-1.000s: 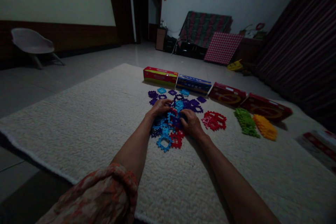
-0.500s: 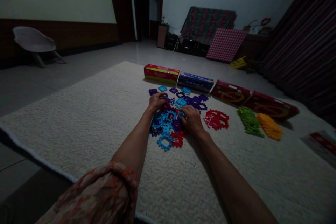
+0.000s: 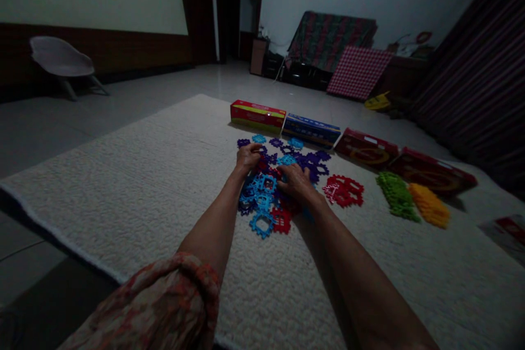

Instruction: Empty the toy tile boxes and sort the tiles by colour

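A loose pile of blue, purple and red toothed plastic pieces (image 3: 263,201) lies on the pale textured mat (image 3: 135,164). My left hand (image 3: 248,157) rests at the pile's upper left edge, fingers curved over purple and red pieces. On the right side of the pile, my right hand (image 3: 296,179) is bent down among the pieces; its fingertips are partly hidden. Whether either hand grips a piece cannot be made out. Right of my right hand sits a group of red pieces (image 3: 344,190), and farther right are green pieces (image 3: 397,196) and orange pieces (image 3: 429,205).
Behind the pieces stand a red and green box (image 3: 257,116), a blue box (image 3: 310,130) and two dark red boxes (image 3: 366,147). A printed item (image 3: 506,235) lies at the right edge. A small chair (image 3: 63,60) stands at the far left.
The view has shifted slightly, so the scene sits a little farther right. My right hand has moved slightly over the pile, its fingers bent differently. My left hand stays at the upper left edge.
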Tool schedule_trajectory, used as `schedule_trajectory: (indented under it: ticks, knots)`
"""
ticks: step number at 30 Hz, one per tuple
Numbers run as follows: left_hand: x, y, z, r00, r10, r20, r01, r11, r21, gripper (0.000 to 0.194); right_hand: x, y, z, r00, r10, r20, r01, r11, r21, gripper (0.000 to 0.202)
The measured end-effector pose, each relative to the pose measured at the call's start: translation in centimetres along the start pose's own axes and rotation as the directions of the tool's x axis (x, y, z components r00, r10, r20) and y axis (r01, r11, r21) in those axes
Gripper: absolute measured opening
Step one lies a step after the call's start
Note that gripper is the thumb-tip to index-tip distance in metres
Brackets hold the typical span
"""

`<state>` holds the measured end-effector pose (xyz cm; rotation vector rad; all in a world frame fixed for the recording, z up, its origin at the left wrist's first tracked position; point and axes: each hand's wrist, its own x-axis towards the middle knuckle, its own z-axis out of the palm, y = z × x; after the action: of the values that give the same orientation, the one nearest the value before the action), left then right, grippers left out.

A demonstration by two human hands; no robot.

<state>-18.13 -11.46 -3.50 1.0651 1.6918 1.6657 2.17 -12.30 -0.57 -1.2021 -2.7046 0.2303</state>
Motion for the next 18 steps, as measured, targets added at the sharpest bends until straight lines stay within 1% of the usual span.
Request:
schedule_trajectory:
  ticks: [3,5,7,9,11,13,15,16,17,18]
  knots:
    - [0.2,-0.1,0.0,0.999,0.019,-0.032,-0.019,0.999,-0.028,0.048,-0.2,0.2,0.1,0.989,-0.038,-0.145,0.032,0.998,-0.045,0.040]
    - [0.4,-0.3,0.1,0.998,0.045,-0.054,-0.047,0.998,-0.036,0.046,-0.3,0.6,0.2,0.964,-0.040,-0.262,0.024,0.998,-0.066,0.040]
    - [0.5,-0.4,0.2,0.997,0.068,-0.040,-0.069,0.996,-0.050,0.044,-0.3,1.2,0.3,0.933,-0.028,-0.358,0.014,0.999,-0.043,0.044]
    - [0.4,-0.2,0.4,0.996,0.087,0.000,-0.087,0.994,-0.067,0.042,-0.4,2.0,0.6,0.895,-0.030,-0.445,0.043,0.999,0.018,0.048]
    - [0.0,0.2,0.4,0.991,0.135,0.005,-0.135,0.990,-0.039,0.042,-0.5,2.7,1.2,0.839,-0.031,-0.543,0.090,0.993,0.081,0.050]
    - [-0.5,0.9,0.3,0.969,0.243,-0.052,-0.240,0.969,0.052,0.043,-0.7,3.3,1.8,0.774,-0.015,-0.633,0.125,0.984,0.128,0.048]
    - [-1.0,1.7,0.3,0.923,0.368,-0.110,-0.352,0.925,0.143,0.044,-0.8,3.6,2.3,0.723,0.005,-0.691,0.147,0.976,0.162,0.045]
    - [-1.2,2.0,0.3,0.904,0.407,-0.130,-0.386,0.908,0.162,0.044,-0.8,3.6,2.5,0.705,0.017,-0.709,0.155,0.972,0.177,0.044]
    - [-1.4,2.2,0.5,0.895,0.421,-0.144,-0.400,0.903,0.155,0.044,-0.8,3.6,2.6,0.694,0.028,-0.720,0.161,0.968,0.192,0.043]
    - [-1.5,2.5,0.8,0.900,0.409,-0.150,-0.393,0.911,0.123,0.044,-0.8,3.5,2.7,0.687,0.036,-0.726,0.167,0.964,0.207,0.041]
